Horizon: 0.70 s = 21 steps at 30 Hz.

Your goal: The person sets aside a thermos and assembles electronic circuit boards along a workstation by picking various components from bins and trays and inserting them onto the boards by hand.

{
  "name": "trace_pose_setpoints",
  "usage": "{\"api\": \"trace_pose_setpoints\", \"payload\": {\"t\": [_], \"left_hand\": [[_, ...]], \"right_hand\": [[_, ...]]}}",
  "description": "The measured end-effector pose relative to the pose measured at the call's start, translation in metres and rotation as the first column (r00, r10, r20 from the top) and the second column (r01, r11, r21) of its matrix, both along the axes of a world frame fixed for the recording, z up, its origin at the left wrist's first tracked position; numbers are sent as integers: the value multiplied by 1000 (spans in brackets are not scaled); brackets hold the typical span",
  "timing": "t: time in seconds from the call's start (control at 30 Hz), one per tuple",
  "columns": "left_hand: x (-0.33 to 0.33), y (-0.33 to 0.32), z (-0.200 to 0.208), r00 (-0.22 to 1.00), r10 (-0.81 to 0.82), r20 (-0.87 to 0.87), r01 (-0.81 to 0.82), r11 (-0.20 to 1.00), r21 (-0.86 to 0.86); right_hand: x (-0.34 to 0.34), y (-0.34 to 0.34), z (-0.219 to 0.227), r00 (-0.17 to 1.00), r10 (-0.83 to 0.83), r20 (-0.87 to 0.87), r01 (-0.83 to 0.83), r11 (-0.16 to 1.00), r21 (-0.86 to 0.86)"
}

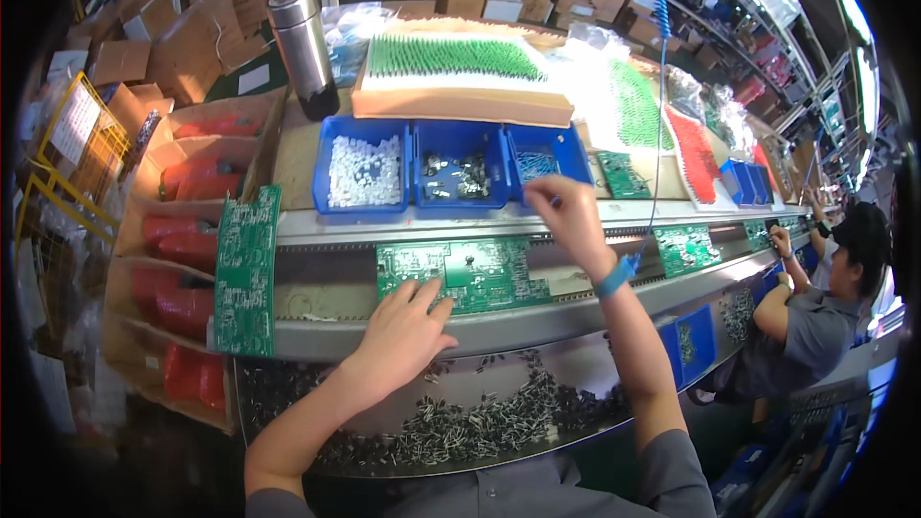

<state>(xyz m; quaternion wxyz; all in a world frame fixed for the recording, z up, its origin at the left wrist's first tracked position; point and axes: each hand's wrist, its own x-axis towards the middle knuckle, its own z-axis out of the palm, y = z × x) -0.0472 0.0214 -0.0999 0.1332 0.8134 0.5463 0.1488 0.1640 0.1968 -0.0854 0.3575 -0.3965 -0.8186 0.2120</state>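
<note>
Left hand [403,331] presses circuit board's [480,273] near edge.

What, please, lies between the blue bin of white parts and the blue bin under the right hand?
A third blue bin of small dark metal parts, seen in the head view.

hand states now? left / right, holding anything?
Left hand: open, fingers flat on the green circuit board, holding nothing.
Right hand: fingers pinched near the blue bins; contents cannot be told.
</note>
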Motion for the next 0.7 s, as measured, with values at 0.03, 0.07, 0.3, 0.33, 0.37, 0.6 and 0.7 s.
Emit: {"api": "trace_pose_setpoints", "payload": {"t": [0.03,0.07,0.3,0.33,0.37,0.6,0.7], "left_hand": [[0,0,2,1000,-4,-3,3,1000,-14],[1,1,3,1000,-5,-6,5,1000,-29],[0,1,-1,1000,-11,-4,11,1000,-14],[-1,0,-1,1000,-11,-5,11,1000,-9],[-2,0,-2,1000,-13,-6,13,1000,-5],[-2,1,-3,1000,-21,-8,21,1000,16],[-2,2,-3,1000,-21,-1,21,1000,21]], "right_hand": [[7,17,1,995,-44,88,38,997,62],[13,32,-1,981,-91,171,70,990,125],[9,81,-27,797,-38,602,-105,974,200],[6,80,-22,795,-39,605,-77,983,165],[4,79,-18,793,-41,608,-48,991,128],[18,77,-3,988,-65,140,71,997,-41],[19,73,3,990,-83,110,92,993,-77]]}}
